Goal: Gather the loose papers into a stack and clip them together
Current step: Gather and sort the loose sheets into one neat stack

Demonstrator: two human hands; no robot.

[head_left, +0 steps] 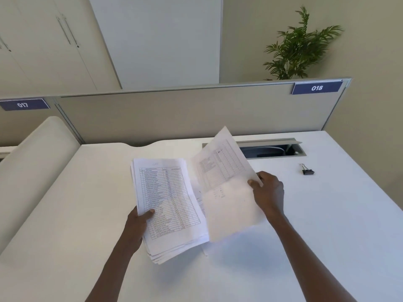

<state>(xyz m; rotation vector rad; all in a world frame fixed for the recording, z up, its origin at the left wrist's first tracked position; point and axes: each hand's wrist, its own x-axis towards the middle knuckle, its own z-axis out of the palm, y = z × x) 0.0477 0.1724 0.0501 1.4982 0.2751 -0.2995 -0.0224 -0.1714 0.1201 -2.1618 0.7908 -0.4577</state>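
Gathering step in hand, judged unfinished: left hand (139,219) grips the uneven stack (170,205) at its left edge, thumb curled over the printed top page, held just above the table (327,225); right hand (267,190) pinches a single loose sheet (226,192) at its right edge, sheet tilted up beside and partly overlapping the stack. At least one more paper (205,249) appears to lie flat under the lifted sheet. Next move likely: lay the sheet on the stack, square the edges, then reach for the binder clip (308,171), which lies untouched on the table, well apart to the right of both hands.
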